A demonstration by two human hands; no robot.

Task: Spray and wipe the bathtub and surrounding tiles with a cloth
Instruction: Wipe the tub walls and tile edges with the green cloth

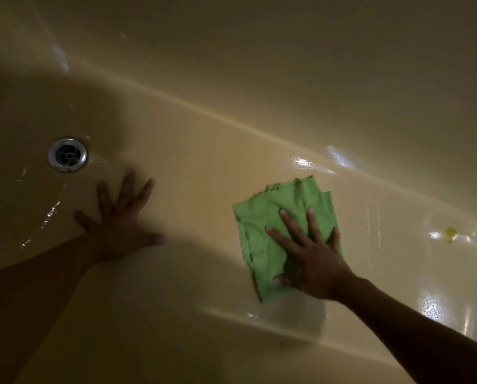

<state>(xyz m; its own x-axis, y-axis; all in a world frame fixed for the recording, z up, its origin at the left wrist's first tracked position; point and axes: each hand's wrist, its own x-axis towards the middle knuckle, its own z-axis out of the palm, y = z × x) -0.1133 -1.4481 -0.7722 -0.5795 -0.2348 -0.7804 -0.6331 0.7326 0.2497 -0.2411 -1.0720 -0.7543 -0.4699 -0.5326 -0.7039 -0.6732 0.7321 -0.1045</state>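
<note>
I look down into a cream bathtub [204,167] with a wet, shiny floor. A folded green cloth [262,225] lies flat on the tub floor right of centre. My right hand [309,256] presses on the cloth with straight, spread fingers. My left hand [118,220] rests flat on the bare tub floor with its fingers spread, just below and right of the metal drain [67,155]. No spray bottle is in view.
A small yellow speck [450,234] sits on the wet floor at the right. The tub's far wall curves up across the top of the view. Shadow covers the left side around the drain.
</note>
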